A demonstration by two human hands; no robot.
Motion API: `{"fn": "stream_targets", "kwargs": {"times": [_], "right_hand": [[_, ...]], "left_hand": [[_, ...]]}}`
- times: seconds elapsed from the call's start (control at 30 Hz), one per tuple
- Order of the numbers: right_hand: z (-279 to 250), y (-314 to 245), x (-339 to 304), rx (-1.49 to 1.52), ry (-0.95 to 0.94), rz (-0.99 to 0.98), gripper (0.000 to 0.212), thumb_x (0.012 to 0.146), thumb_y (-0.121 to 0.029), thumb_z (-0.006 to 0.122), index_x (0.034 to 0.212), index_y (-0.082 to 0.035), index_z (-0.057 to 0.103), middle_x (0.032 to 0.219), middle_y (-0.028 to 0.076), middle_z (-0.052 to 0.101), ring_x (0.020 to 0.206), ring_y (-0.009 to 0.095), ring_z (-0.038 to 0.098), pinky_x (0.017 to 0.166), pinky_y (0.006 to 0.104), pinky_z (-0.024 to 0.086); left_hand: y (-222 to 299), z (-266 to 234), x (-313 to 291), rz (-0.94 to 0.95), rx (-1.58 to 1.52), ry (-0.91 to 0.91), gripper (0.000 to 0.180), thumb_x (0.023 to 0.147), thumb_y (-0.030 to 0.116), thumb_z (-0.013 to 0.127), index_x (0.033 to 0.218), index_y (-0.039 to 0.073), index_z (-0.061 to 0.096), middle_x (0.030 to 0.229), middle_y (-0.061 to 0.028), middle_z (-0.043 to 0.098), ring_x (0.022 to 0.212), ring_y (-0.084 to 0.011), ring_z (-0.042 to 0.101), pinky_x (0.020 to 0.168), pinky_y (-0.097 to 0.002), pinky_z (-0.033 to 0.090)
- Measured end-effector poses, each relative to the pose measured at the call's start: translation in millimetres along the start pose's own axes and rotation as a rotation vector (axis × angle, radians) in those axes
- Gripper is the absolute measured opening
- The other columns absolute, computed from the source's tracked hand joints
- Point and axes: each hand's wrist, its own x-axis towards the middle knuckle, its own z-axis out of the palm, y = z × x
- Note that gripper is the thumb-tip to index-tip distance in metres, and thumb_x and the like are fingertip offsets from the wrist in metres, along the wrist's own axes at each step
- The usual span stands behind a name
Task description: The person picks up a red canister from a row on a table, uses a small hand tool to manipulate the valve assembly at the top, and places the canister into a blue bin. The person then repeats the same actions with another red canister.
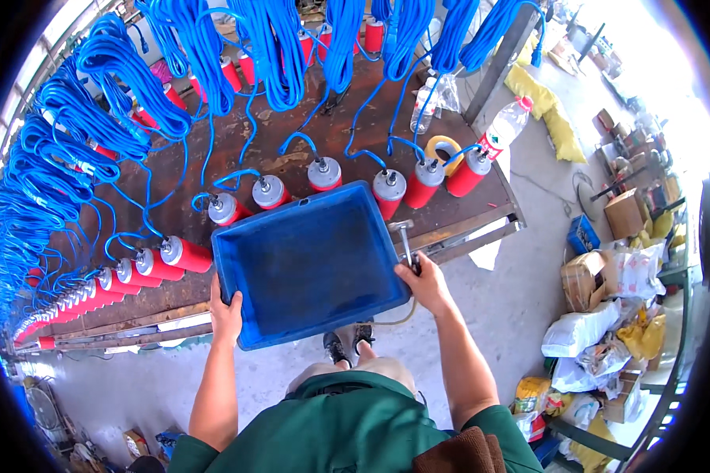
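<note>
A shallow blue plastic tray [308, 264] is held tilted in front of my body, its dark scuffed bottom facing up. My left hand [226, 315] grips its left wall, thumb over the rim. On the right wall, my right hand [426, 284] closes round the rim. Just beyond those right fingers stands a T-shaped metal tool [402, 232]; whether that hand touches it I cannot tell. Behind the tray's far edge sit red cylinders with grey caps [324, 173], each with a blue cable; the tray hides part of some.
Coiled blue cables [276, 55] hang above the rusty workbench [292, 130]. Several more red cylinders [185, 254] line its left edge. A tape roll [443, 154] and a plastic bottle [509, 126] stand at the right corner. Sacks [580, 327] and cardboard boxes [584, 282] lie on the right.
</note>
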Motion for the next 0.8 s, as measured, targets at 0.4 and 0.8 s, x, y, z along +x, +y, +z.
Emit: {"fn": "stream_targets", "kwargs": {"times": [0.4,0.8], "right_hand": [[13,-19,-21,-0.286,0.010,-0.018,0.038,0.087,-0.031,0.082,0.092,0.001,0.062,0.080,0.020,0.067,0.074,0.031,0.066,0.074,0.0441,0.055],[9,-4,-69,-0.172,0.144,0.080,0.035,0.085,-0.027,0.080,0.084,-0.002,0.055,0.073,0.009,0.059,0.068,0.020,0.056,0.066,0.0375,0.049]], "left_hand": [[2,-13,0,-0.018,-0.170,-0.095,0.072,0.097,0.005,0.058,0.166,0.009,0.039,0.159,-0.0221,0.053,0.140,-0.0387,0.058,0.120,-0.0453,0.044],[-1,-3,-28,-0.071,-0.195,-0.152,0.070,0.100,0.011,0.060,0.167,0.011,0.039,0.165,-0.0204,0.047,0.146,-0.0409,0.053,0.122,-0.0502,0.043]]}}
